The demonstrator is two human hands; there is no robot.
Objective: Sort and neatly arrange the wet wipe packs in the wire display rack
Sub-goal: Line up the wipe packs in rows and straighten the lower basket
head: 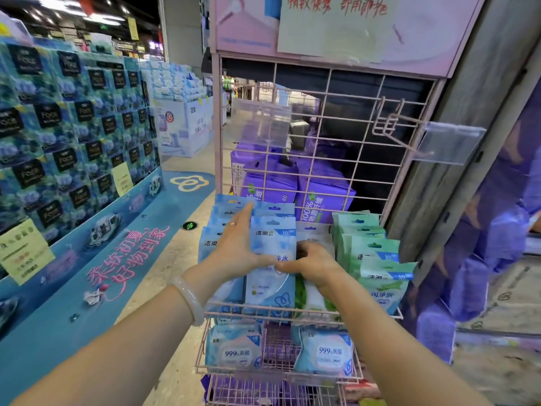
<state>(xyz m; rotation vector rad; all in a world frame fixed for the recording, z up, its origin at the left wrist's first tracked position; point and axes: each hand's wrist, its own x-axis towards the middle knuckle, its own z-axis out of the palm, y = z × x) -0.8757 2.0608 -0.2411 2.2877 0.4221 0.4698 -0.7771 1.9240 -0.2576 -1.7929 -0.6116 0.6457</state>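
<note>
While my left hand [238, 244] lies flat against the blue wet wipe packs [270, 259] in the upper basket [292, 312] of the pink wire rack [322, 159], its fingers [244, 218] are straight and pressed together, pointing to 12 o'clock, with the thumb touching the front middle pack. My right hand [314, 260] sits at 3 o'clock of that pack, fingers curled, gripping its right edge; the fingertips are tucked behind it, so I cannot tell how they lie. Blue packs stand in two rows at 9 o'clock in the basket; I count about seven, though overlap hides some. At 3 o'clock stand four green packs [377, 268], and between the colours a white-and-green pack [313, 297] lies low. In the lower basket [278, 372], at 6 o'clock, two blue 999 packs [238, 351] rest side by side.
</note>
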